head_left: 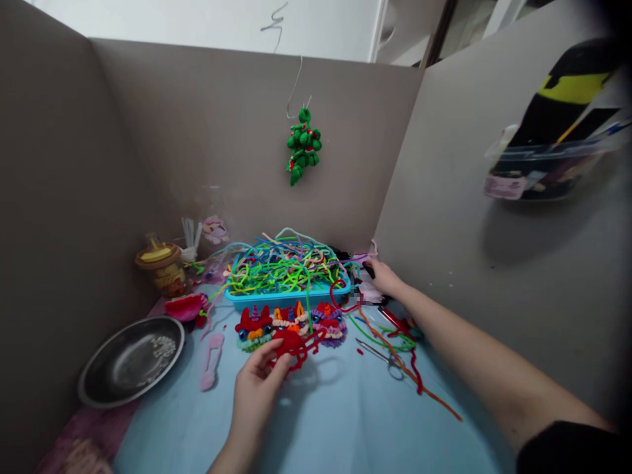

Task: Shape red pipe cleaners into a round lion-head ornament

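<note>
My left hand (259, 378) pinches a red crocheted piece (290, 343) with loose red yarn loops trailing to its right. Just behind it sit crocheted figures with horns and big eyes: a red and green one (254, 327), an orange and white one (291, 319) and a purple and red one (329, 322). Reaching to the back right, my right hand (386, 278) has its fingers closed at a small black object (368, 269), whose kind I cannot make out. Its fingertips are partly hidden. Scissors (382, 355) lie nearer, below that arm.
A blue tray (286, 301) heaped with colourful yarn strands stands at the back. At left are a metal bowl (133, 388) holding small pale bits, a pink hair clip (212, 362) and a lidded cup (165, 266). An orange strand (424, 388) lies right. Partitions enclose three sides.
</note>
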### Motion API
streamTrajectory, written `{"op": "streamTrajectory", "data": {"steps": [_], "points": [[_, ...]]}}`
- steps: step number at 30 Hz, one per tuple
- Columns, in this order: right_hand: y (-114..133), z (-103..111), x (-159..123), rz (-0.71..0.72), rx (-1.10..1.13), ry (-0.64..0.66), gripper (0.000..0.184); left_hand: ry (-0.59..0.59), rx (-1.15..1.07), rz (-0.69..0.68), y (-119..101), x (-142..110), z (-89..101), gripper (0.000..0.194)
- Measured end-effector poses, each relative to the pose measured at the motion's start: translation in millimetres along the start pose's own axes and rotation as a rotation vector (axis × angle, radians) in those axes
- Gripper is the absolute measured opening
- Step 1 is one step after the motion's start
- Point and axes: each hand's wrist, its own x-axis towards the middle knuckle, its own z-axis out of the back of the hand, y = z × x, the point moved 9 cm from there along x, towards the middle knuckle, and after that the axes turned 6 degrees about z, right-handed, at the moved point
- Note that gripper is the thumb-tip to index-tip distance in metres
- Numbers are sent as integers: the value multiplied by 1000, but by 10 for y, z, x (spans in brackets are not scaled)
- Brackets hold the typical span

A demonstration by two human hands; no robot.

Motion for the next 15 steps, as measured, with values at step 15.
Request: {"op": "streamTrajectory", "data": {"steps": [15], "points": [[175,-156,-167,-6,-14,37,55,-42,-42,-36,0,14,23,45]]}}
